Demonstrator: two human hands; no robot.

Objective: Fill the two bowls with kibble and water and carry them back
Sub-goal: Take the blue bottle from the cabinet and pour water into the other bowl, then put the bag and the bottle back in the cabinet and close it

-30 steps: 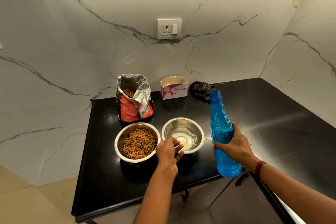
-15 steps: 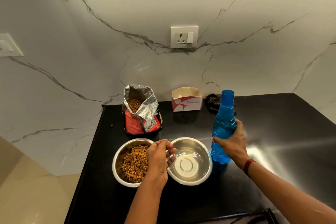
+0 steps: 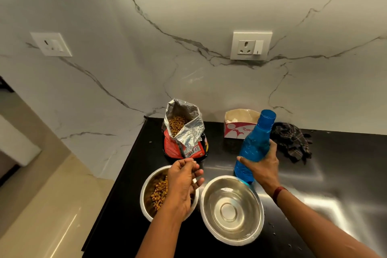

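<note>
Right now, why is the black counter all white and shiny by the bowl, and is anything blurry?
Head view: the glossy counter throws back white glare; the right hand and blue bottle look slightly smeared by motion; the wide lens tilts the left wall socket.

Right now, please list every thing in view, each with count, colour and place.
counter: 1, black, along marble wall.
kibble bowl: 1, steel, counter front left.
water bowl: 1, steel, right beside it.
kibble bag: 1, red and silver, open, behind kibble bowl.
bottle: 1, blue, tilted, behind water bowl.
box: 1, white-red, against wall.
cloth: 1, dark checked, right of box.
sockets: 2, white, on wall.
left grip: 1, bare hand, over kibble bowl, fingers curled.
right grip: 1, bare hand, holds bottle.
</note>
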